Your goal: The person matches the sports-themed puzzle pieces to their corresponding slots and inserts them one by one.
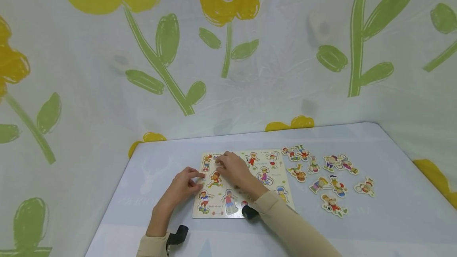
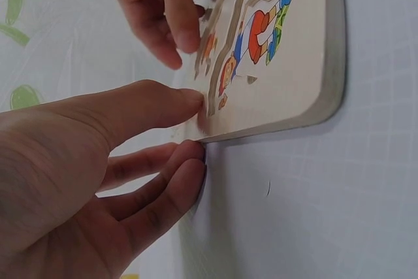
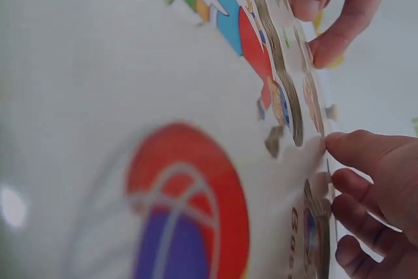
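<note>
A cream wooden puzzle board (image 1: 223,212) printed with cartoon sports children lies on the table, its figure-shaped recesses showing printed pictures. My left hand (image 1: 183,185) pinches the board's left edge; in the left wrist view the thumb (image 2: 186,104) lies on top and the other fingers (image 2: 186,181) sit against the side. My right hand (image 1: 233,167) reaches over the board's upper left part. Its fingers bend downward, with the tips right at the board's surface; in the right wrist view the thumb (image 3: 353,148) is apart from the other fingers. I cannot tell whether they hold anything.
Several loose cut-out figure pieces lie right of the board, among them a red-shirted one (image 1: 333,205) and a separate one (image 1: 365,186). The pale table (image 1: 143,205) meets a white curtain (image 1: 271,90) with yellow flowers behind. Each wrist wears a black camera (image 1: 178,234).
</note>
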Demonstrator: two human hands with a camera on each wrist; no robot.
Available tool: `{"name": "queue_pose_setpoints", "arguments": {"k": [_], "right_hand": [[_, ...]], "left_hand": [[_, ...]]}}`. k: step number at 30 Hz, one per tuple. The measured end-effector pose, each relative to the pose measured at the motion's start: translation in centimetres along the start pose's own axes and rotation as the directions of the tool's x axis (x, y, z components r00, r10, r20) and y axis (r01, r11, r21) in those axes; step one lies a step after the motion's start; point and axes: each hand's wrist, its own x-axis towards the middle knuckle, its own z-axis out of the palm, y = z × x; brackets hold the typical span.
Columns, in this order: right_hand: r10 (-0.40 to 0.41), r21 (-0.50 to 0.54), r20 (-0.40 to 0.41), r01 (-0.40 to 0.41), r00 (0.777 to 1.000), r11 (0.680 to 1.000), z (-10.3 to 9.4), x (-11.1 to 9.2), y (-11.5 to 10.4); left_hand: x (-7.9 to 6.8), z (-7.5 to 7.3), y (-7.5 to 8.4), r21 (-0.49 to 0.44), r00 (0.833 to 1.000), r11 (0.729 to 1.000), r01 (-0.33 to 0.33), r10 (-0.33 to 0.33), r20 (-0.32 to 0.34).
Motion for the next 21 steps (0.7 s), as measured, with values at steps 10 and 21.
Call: {"name": "queue_pose_setpoints", "arguments": {"k": [10, 21], "right_hand": [[-0.004, 0.019, 0.056, 0.003, 0.998, 1.0, -1.7, -1.8, 0.9], [0.023, -0.027, 0.016, -0.023, 1.0, 0.999, -4.4, -4.1, 2.1]], "left_hand": [[-0.1, 0.2, -0.2, 0.005, 1.0, 1.0, 0.006, -0.006, -0.006], [0.1, 0.3, -0.2, 0.003, 0.999, 0.999, 0.037, -0.037, -0.015]]}}
